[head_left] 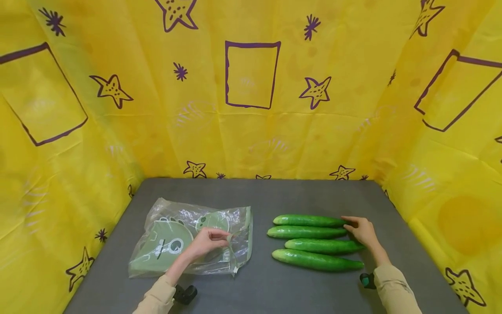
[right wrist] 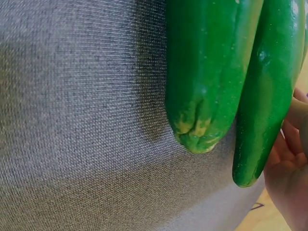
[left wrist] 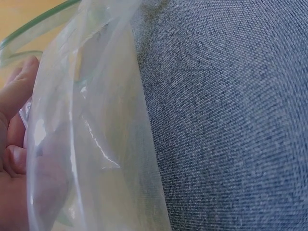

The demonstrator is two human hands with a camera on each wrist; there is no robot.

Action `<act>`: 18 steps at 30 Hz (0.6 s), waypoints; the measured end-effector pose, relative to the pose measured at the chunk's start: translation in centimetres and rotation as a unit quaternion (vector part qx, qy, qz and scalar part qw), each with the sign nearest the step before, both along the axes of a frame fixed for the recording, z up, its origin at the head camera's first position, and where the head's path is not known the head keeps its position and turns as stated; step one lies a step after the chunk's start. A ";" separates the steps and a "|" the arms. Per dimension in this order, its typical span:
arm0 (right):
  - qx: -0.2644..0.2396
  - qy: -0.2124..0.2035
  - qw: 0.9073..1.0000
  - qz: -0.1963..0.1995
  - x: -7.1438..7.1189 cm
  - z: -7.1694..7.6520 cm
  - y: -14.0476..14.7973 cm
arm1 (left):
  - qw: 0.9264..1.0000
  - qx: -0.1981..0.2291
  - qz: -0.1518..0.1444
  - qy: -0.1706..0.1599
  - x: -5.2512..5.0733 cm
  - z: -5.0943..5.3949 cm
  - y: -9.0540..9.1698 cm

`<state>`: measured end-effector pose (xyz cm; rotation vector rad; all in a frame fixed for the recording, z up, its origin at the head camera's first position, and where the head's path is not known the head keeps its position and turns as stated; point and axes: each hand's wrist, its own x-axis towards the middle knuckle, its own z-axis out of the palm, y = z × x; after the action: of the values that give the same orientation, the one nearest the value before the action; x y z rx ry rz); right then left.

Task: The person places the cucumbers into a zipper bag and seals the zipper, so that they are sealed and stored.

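A clear zip bag (head_left: 157, 257) with green cartoon prints lies flat on the left half of the table, its mouth facing right. My left hand (head_left: 204, 244) pinches the green-edged rim near the opening; in the left wrist view, clear plastic (left wrist: 110, 130) covers part of that hand (left wrist: 17, 144). Several green cucumbers lie side by side to the right, pale ends pointing left. My right hand (head_left: 364, 233) has thumb and finger around the right end of the farthest cucumber (head_left: 306, 220). In the right wrist view, the nearest cucumber (right wrist: 207, 72) partly blocks the others.
A dark grey cloth-covered table (head_left: 262, 288) carries everything. Yellow curtains (head_left: 251, 144) with starfish drawings stand at its back and both sides. Dark wrist devices, one of them a black unit (head_left: 185, 295) below the bag, sit at both sleeves.
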<state>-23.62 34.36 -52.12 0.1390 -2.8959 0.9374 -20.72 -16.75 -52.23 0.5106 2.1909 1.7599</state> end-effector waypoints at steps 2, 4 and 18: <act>0.001 0.004 1.000 -0.001 0.0 -0.1 0.0 | 1.000 0.001 0.001 -0.002 0.0 0.1 0.0; 0.004 0.008 1.000 -0.001 0.0 -0.2 0.1 | 1.000 0.001 0.001 -0.005 0.1 0.2 0.0; -0.001 0.026 1.000 0.000 0.5 -0.2 0.4 | 1.000 0.000 -0.004 -0.011 0.1 0.1 0.0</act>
<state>-23.10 34.71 -52.28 0.1625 -2.8467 0.9231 -20.59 -16.73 -52.12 0.4970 2.1725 1.7526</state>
